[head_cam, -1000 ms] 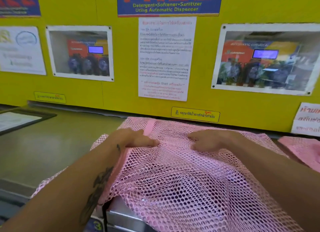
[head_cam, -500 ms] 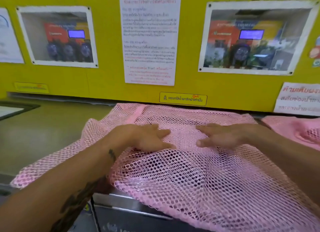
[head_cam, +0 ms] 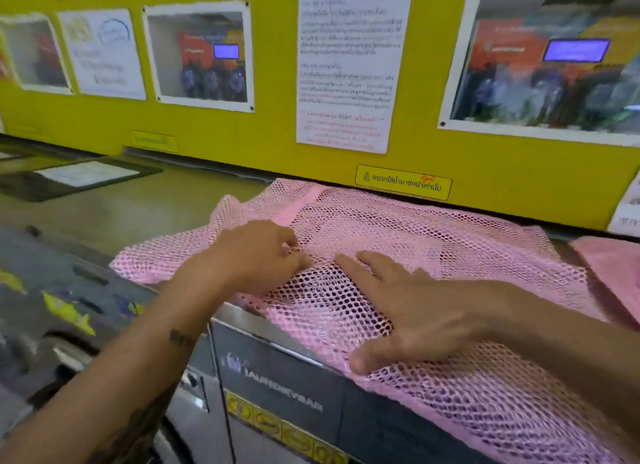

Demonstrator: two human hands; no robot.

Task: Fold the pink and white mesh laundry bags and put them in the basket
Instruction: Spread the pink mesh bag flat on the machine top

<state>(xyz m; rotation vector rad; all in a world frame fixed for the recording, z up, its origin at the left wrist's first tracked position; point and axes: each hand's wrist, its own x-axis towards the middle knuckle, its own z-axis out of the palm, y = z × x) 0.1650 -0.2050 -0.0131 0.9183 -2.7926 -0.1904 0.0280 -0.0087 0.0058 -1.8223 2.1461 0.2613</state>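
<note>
A yellow wall (head_cam: pixel 270 141) hung with notices is closing off the far side, standing right behind the machine top (head_cam: pixel 287 328). The pink mesh bag (head_cam: pixel 467 255) is lying spread over that top, its far edge running along the foot of the wall and its near edge spilling over the front lip and hanging down the dark control panel (head_cam: pixel 294 387). To the left, the neighbouring grey-green surface (head_cam: pixel 114 214) is lying bare and offering open room; to the right, a second pink bag (head_cam: pixel 613 266) is sitting just beside the first, crowding that edge. The right hand (head_cam: pixel 412 311) is pressing flat on the mesh with fingers spread, thumb near the front lip. The left hand (head_cam: pixel 259 255) is resting curled on the bag's left part, fingertips bunching or pinching a bit of netting next to the right hand's fingertips.
</note>
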